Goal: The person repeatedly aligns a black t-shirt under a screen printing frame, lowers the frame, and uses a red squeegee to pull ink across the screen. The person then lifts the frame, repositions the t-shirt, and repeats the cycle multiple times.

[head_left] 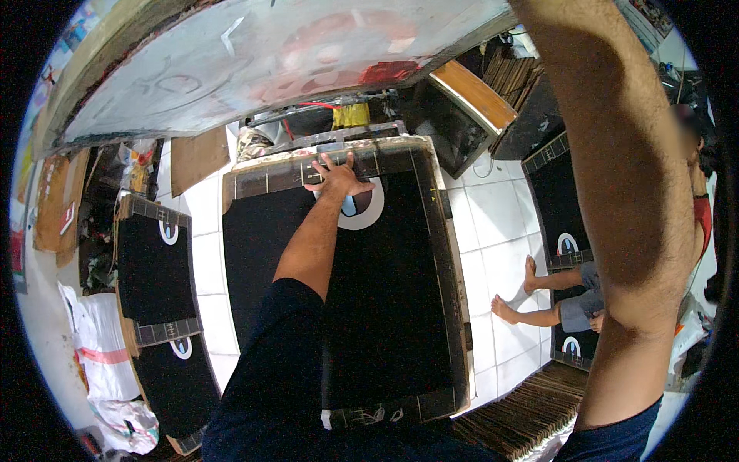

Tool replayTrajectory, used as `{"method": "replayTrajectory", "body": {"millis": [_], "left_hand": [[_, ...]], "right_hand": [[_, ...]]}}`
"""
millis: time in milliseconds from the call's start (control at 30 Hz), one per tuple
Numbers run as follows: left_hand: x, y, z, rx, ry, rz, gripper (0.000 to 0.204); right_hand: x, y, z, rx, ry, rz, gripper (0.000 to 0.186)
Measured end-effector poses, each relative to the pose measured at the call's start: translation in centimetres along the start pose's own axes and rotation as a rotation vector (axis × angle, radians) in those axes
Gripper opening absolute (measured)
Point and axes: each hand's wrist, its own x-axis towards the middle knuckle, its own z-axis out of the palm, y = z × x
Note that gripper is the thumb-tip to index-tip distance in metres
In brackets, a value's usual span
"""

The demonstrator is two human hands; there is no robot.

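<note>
In the head view, my only feed, the left hand (pixel 339 182) sits upper centre, palm down, fingers fanned wide and gripping nothing. It rests over the top of the black cloth (pixel 392 308) and partly covers its white ring (pixel 376 204); I judge that the spread keeps the cloth flat. That cloth fills mid-frame on a board (pixel 459 346) whose rim borders it, probably giving it a firm bed. The right arm (pixel 627 169) rises out of the upper right; I cannot tell what the right hand does, being out of frame. Across the top leans a red-stained pale panel (pixel 254 61), seemingly raised to leave the cloth reachable. A seated person's legs (pixel 531 317) show at right.
</note>
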Motion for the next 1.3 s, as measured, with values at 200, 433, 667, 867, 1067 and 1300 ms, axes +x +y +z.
{"method": "replayTrajectory", "body": {"millis": [200,433,667,867,1067,1300], "left_hand": [[3.1,-1.2,-1.2,-0.030,0.165,0.178,0.134],[-2.8,-3.4,-1.5,-0.130,0.700,0.045,0.095],[-24.1,0.3,17.5,-0.004,0.533,1.030,0.074],[-32.3,-3.8,9.5,-0.893,0.918,0.530,0.069],[-41.4,-12.8,6.0,-2.129,0.667,0.193,0.074],[-35.6,-19.5,19.5,-1.987,0.138,-0.406,0.085]], "right_hand": [[-0.3,0.1,0.2,-0.022,0.026,-0.012,0.057],[-0.2,0.4,1.3,-0.014,0.073,-0.004,0.058],[-2.7,0.5,2.6,-0.020,0.168,0.016,0.059],[-10.6,2.2,7.0,0.077,0.143,0.074,0.049],[-28.9,4.1,18.8,0.235,0.312,-0.096,0.016],[-31.6,11.9,34.1,0.307,-0.030,0.053,0.049]]}}
